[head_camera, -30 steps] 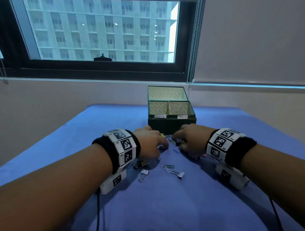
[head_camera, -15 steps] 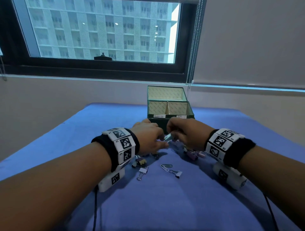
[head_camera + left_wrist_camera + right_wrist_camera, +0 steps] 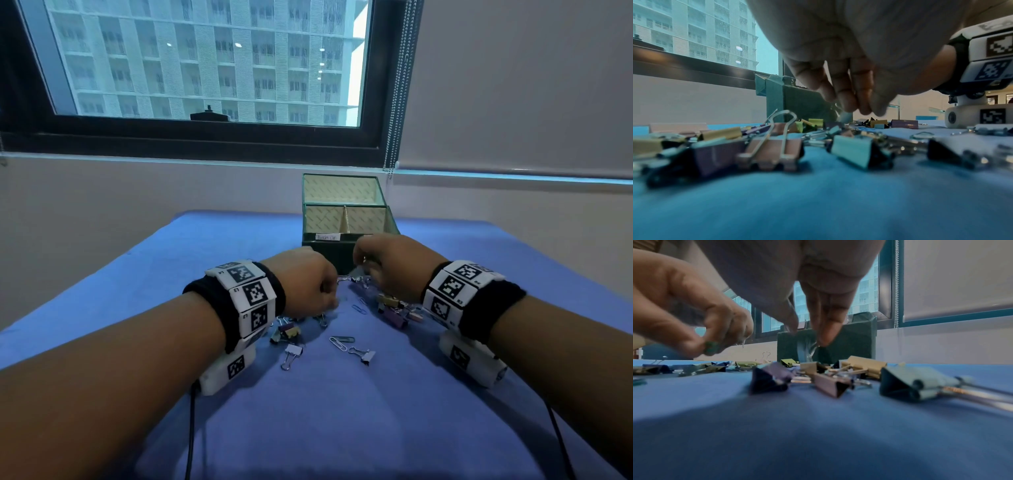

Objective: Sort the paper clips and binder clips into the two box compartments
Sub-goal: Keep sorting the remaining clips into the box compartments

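The dark green box (image 3: 325,254) stands open on the blue cloth, with its left compartment (image 3: 323,221) and right compartment (image 3: 366,219) side by side. Just in front of it my right hand (image 3: 363,272) pinches a pale blue binder clip (image 3: 806,348) between thumb and finger, lifted off the cloth. My left hand (image 3: 330,296) hovers beside it, fingers curled, pinching a small green clip (image 3: 711,346); I cannot tell which kind of clip it is. Loose binder clips (image 3: 394,308) and paper clips (image 3: 340,341) lie on the cloth under and behind both hands.
A white binder clip (image 3: 294,351) and another (image 3: 366,356) lie nearest me. More coloured binder clips (image 3: 287,332) sit by my left wrist. The box lid (image 3: 342,190) stands upright behind the compartments. A wall and window rise behind the table.
Both hands have lifted off the pile. The right hand has risen toward the box front with the pale blue binder clip, and the left hand has drawn slightly back from it.
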`<state>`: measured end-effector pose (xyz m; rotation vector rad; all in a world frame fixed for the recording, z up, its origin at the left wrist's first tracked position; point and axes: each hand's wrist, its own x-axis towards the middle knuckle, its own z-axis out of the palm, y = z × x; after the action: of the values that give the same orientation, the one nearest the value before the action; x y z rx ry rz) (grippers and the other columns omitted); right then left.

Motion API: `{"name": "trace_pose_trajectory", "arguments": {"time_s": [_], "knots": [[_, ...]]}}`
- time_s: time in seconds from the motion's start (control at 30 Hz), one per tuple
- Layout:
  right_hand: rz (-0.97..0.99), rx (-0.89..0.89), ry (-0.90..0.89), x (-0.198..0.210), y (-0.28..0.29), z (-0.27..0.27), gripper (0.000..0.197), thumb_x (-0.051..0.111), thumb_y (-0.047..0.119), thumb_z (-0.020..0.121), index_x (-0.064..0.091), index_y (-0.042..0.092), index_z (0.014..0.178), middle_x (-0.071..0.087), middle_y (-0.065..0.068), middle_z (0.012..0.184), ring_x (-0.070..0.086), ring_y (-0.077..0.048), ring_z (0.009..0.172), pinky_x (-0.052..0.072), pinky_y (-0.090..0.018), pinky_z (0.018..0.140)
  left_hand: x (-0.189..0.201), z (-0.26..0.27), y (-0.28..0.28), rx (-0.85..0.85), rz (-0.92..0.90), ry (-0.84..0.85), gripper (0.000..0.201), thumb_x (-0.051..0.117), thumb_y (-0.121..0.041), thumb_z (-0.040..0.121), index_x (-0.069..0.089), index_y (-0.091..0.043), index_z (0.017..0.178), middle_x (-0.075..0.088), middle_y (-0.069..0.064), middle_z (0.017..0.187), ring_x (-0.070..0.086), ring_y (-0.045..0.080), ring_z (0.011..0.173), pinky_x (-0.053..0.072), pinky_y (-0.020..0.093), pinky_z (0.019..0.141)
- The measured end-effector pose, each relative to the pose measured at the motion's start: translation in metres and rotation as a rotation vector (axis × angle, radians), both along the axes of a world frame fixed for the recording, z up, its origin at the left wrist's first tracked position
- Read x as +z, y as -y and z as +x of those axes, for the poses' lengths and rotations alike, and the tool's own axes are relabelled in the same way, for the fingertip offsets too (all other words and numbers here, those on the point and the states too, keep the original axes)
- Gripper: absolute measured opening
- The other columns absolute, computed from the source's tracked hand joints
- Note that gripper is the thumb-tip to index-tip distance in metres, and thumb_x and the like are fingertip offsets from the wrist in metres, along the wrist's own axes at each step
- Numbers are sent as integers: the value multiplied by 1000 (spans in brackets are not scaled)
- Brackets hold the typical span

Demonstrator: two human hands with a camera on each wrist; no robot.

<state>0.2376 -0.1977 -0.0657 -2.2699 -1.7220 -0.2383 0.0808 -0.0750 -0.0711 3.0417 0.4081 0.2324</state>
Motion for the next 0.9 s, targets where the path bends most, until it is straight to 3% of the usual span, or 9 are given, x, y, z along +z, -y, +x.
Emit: {"name": "trace_pose_trajectory", "arguments": {"time_s": [0.07,0.13,0.23,0.33,0.47,0.6,0.73,0.8,0.9], "knots": [[-76,-9,63,-3,-1,1,14,56,22,85,67,29,91,59,5,103,60,-20,89,54,-39,78,0,-2,4,-36,-43,-52,19,71,-41,80,65,-24,73,67,-9,78,62,12,85,54,30,75],[-134,-30,73,-3,0,0,10,60,33,83,70,31,87,58,8,96,60,-17,88,55,-37,76,0,-4,7,-63,-104,-43,13,75,-36,76,67,-25,75,67,-10,78,63,9,79,54,28,73],[-241,-51,49,-5,-1,-1,24,67,54,77,75,32,86,57,10,89,59,-12,86,54,-35,75,0,-7,10,-143,-197,-74,18,75,-31,77,71,-32,94,69,-14,86,64,5,82,54,26,80],[-298,-50,62,-8,-3,1,35,71,64,69,77,35,88,48,8,97,53,-12,94,53,-36,81,0,-8,13,-195,-225,-184,33,73,-33,80,69,-38,112,72,-15,91,65,4,85,54,26,86],[-277,5,60,-9,-4,1,19,77,48,72,76,38,88,48,5,108,46,-16,106,49,-38,89,-2,-7,16,-228,-136,-255,39,75,-41,80,68,-38,118,66,-15,99,62,5,89,52,25,86],[-295,57,88,-14,-7,2,9,74,36,77,74,34,85,50,7,112,45,-16,108,49,-38,91,-3,-9,17,-250,-214,-227,16,76,-34,79,76,-36,95,71,-18,90,65,-2,79,56,28,81],[-249,77,79,-15,-8,4,5,69,34,76,70,31,79,53,5,111,49,-17,105,49,-37,91,-1,-11,22,-235,-154,-201,5,68,-27,79,68,-29,75,67,-19,72,59,-4,62,57,25,71],[-155,87,46,-7,-6,5,5,67,27,80,69,23,80,58,0,106,54,-17,99,49,-35,88,0,-12,22,-232,-110,-197,5,64,-26,80,66,-27,75,61,-20,64,54,-5,56,55,22,66],[-125,25,-54,15,-5,8,12,61,24,88,67,14,89,65,0,91,62,-19,84,54,-34,78,0,-10,20,-211,-86,-178,5,63,-25,80,67,-24,81,62,-18,66,53,-5,56,50,17,61]]}}
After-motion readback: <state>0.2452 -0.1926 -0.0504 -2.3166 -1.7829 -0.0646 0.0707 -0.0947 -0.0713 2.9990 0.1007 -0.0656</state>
